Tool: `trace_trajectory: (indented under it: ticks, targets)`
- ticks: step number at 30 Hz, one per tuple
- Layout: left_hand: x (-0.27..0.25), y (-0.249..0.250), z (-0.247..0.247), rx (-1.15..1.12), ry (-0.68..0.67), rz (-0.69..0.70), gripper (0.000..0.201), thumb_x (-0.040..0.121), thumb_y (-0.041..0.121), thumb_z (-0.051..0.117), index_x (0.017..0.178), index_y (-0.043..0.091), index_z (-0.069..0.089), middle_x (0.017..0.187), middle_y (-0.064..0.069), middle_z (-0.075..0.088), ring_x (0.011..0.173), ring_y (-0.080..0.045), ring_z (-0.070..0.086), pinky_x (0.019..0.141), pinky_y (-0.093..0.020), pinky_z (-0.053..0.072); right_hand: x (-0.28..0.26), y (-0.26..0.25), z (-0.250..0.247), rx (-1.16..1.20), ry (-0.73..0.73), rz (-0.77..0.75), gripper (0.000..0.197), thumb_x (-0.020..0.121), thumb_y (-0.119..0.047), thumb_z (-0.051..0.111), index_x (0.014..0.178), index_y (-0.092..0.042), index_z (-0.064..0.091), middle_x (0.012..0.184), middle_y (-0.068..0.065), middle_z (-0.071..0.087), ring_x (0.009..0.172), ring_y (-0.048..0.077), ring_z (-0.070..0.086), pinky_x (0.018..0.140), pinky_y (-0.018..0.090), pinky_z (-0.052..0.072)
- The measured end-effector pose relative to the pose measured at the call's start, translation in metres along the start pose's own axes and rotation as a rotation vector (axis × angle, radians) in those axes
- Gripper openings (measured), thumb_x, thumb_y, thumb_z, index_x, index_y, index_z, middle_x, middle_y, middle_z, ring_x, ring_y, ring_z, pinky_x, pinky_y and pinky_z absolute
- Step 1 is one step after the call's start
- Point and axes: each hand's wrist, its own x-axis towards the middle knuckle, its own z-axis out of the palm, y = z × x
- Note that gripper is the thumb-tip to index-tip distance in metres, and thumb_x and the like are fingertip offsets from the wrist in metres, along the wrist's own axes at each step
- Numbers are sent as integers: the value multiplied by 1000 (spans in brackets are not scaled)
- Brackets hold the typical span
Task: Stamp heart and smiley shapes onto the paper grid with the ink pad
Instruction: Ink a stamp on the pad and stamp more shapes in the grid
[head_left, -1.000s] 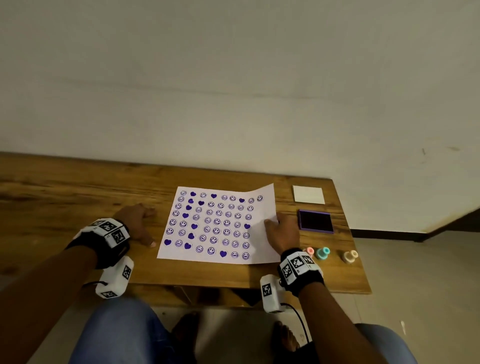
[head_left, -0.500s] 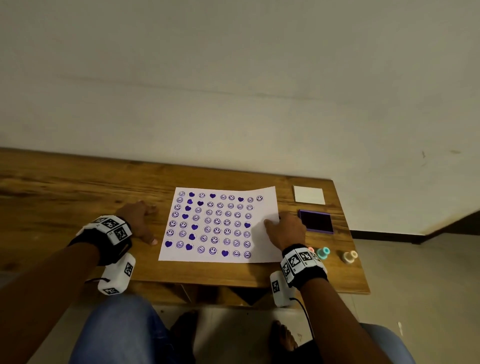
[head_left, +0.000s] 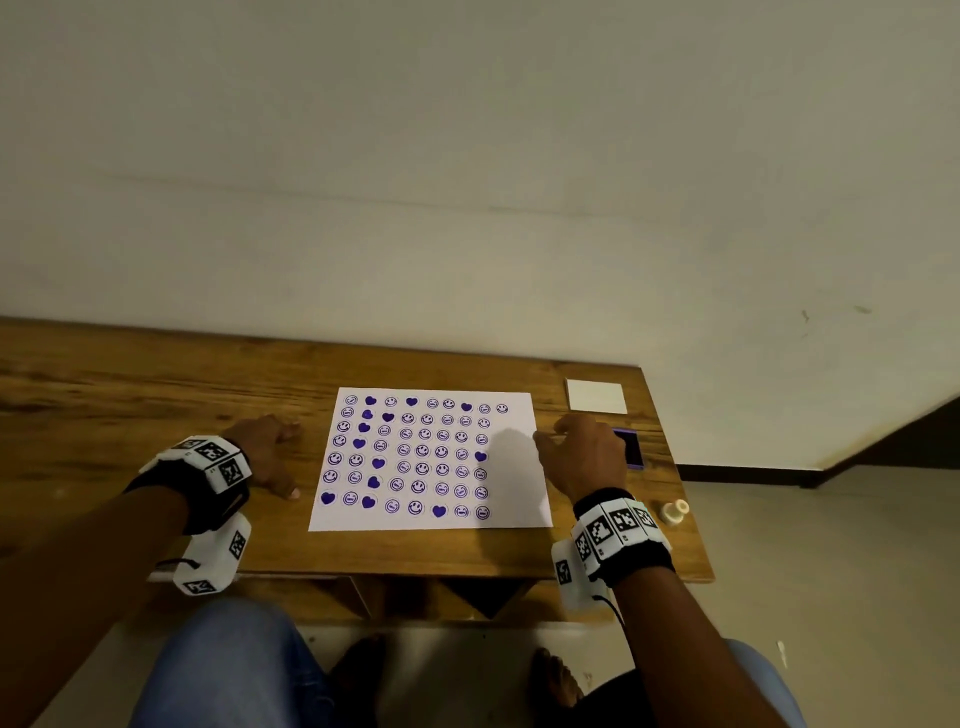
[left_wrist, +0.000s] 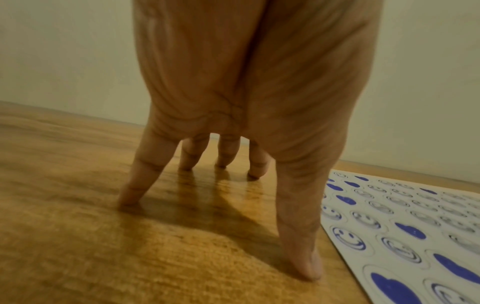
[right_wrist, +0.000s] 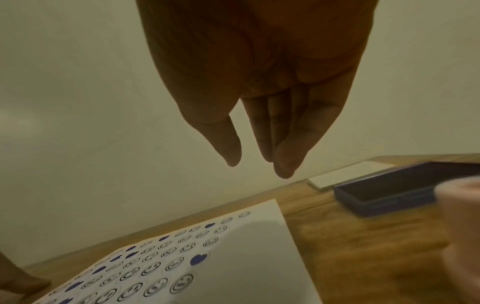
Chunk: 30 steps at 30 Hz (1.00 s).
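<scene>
Paper grid largely stamped; a blank strip is left at its right side.

On the wooden table (head_left: 156, 384), the paper (head_left: 514, 483) at centre frame is covered with purple smileys and hearts over most of its width. The left hand (head_left: 265, 452), centre left, is spread with fingertips pressed on bare wood, holding nothing. The right hand (head_left: 582, 457), centre right, is raised with fingers relaxed and empty. The ink pad (right_wrist: 389, 191) is seen uncovered beside it, its lid (head_left: 596, 396) behind; a cream stamp (head_left: 674, 512) stands unused at lower right.

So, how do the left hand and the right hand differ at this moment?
The left hand rests its spread fingertips on the table, left of the paper. The right hand is lifted above the paper's right edge, fingers together, near the ink pad. Both hold nothing.
</scene>
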Motion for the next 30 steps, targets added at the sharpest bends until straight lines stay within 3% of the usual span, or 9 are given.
trace_trajectory:
  ticks: [5,9,12,15,20,23,30]
  targets:
    - [-16,30,-13,-38,107,48,77,74,43,77,140,22,44,147,-2,43,132,-23,43,108,-37,36,-13,31,-26,-89,56,-46,15,92,-31,63,92,-19,73,88,1,73,75,19,62,59,21,38]
    - [-37,81,-1,-169,189,244,48,80,42,71,124,29,58,136,1,54,117,-18,55,97,-33,44,-22,57,-46,-128,41,-19,23,92,-31,67,112,-22,73,115,5,73,103,24,68,68,21,42]
    - [-56,134,27,-255,211,382,36,81,39,70,116,31,62,128,5,58,115,-15,56,96,-30,43,-24,76,-52,-113,28,26,25,89,-30,68,114,-27,72,116,2,73,104,25,68,77,28,49]
    - [-72,187,59,-256,232,508,35,82,38,69,115,29,63,124,6,59,118,-16,50,98,-30,40,-25,91,-51,-78,7,68,29,85,-34,71,114,-32,71,112,-4,73,101,20,68,84,33,54]
    - [-85,248,97,-107,230,646,39,83,39,63,121,29,59,128,7,53,122,-19,42,99,-36,41,-27,110,-45,-43,-3,100,32,81,-34,77,112,-31,70,115,-6,70,104,20,65,84,33,52]
    - [-88,268,107,-18,220,658,42,83,40,61,123,31,59,133,7,49,125,-19,39,98,-39,43,-24,120,-41,-5,-39,123,32,81,-30,77,113,-32,69,118,-5,68,104,19,64,84,32,51]
    - [-90,282,115,96,201,628,43,81,42,66,122,35,56,132,7,44,122,-20,42,97,-43,43,-22,125,-31,-29,-104,78,35,83,-39,78,116,-33,69,116,-6,67,103,16,64,81,29,51]
